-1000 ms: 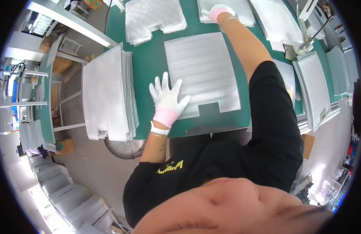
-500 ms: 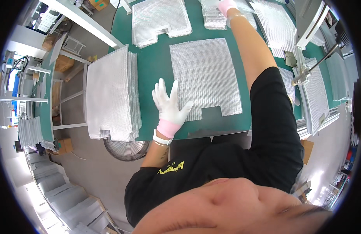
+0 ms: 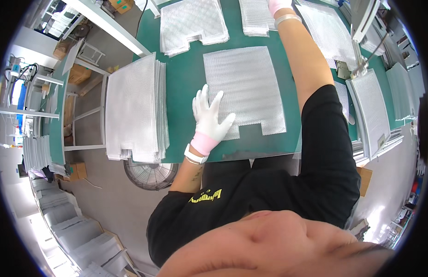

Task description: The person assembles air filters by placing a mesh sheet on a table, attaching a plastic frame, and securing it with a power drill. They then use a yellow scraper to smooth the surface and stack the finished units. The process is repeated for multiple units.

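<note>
In front of me a silvery mesh sheet (image 3: 244, 87) with a rectangular notch in its near edge lies flat on a green tabletop (image 3: 184, 60). My left hand (image 3: 209, 115), in a white glove with a pink cuff, rests over the sheet's left edge. Its fingers are spread and hold nothing. Stretched far forward, my right hand (image 3: 279, 4) is beside a stack of mesh sheets (image 3: 255, 18) at the far edge of view. Only its pink cuff and part of the glove show; the fingers are cut off, so any hold is hidden.
A thick stack of mesh sheets (image 3: 133, 106) stands at the left table edge. More notched sheets (image 3: 193, 25) lie far left, others (image 3: 327, 32) far right. A metal arm (image 3: 361, 69) and framed panel (image 3: 371, 111) are at right. A floor fan (image 3: 151, 173) sits below.
My left hand has shifted slightly right and farther onto the mesh sheet's edge. My right hand has moved a little right and farther away, partly leaving the picture.
</note>
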### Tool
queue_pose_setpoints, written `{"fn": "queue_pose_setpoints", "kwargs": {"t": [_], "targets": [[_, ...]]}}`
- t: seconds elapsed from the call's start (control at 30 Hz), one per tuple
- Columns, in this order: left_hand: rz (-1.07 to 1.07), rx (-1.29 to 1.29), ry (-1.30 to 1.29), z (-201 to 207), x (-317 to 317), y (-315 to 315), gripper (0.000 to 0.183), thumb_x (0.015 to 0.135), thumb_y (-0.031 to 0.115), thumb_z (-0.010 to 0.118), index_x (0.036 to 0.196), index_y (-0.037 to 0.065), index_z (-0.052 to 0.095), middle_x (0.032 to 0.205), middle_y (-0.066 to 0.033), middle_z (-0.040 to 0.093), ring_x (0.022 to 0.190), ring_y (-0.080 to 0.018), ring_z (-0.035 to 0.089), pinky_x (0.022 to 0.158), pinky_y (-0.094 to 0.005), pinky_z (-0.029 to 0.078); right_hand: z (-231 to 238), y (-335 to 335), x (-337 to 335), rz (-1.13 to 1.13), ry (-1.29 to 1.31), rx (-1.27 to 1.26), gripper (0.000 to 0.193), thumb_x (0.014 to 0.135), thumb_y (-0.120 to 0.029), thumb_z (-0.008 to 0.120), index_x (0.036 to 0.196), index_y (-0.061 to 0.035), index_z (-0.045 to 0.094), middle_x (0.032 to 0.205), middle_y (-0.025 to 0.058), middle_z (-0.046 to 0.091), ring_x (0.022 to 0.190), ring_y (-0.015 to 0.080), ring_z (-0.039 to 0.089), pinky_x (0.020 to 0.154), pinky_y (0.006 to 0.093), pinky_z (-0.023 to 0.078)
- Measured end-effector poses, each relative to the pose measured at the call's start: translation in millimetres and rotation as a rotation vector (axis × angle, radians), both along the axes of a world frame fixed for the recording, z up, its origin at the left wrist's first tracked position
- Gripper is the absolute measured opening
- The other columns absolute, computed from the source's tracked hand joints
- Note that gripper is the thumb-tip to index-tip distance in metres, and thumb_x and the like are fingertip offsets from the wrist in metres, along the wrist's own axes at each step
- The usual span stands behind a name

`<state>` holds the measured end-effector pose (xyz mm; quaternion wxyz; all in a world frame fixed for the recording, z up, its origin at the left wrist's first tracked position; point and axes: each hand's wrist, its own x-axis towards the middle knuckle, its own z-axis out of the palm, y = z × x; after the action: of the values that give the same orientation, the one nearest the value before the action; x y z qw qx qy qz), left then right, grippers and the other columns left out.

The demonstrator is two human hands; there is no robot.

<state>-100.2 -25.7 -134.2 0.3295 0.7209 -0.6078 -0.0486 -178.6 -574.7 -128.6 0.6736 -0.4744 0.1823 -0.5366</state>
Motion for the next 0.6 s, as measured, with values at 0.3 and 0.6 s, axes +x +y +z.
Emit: {"fn": "queue_pose_setpoints", "kwargs": {"t": [0.3,0.6], "targets": [[0.006,-0.099,-0.043,9,2,-13,0.067,0.082,0.031,0.077,0.141,0.008,0.054,0.158,-0.0259,0.029,0.145,-0.0487,0.024,0.119,-0.0553,0.021,103,66,-10,0.009,-0.1,-0.203,0.061,0.092,-0.005,0.064,0.149,-0.0059,0.044,0.112,0.0073,0.064,0.099,0.0173,0.063,0.085,0.0297,0.052],[-0.247,-0.15,0.14,33,18,-112,0.049,0.1,0.027,0.056,0.141,0.001,0.047,0.147,-0.0229,0.047,0.143,-0.0356,0.039,0.118,-0.0477,0.032,108,160,-29,0.013,-0.253,-0.237,0.061,0.098,-0.01,0.06,0.153,-0.0067,0.036,0.13,0.0071,0.056,0.112,0.0203,0.058,0.094,0.0336,0.05]]}}
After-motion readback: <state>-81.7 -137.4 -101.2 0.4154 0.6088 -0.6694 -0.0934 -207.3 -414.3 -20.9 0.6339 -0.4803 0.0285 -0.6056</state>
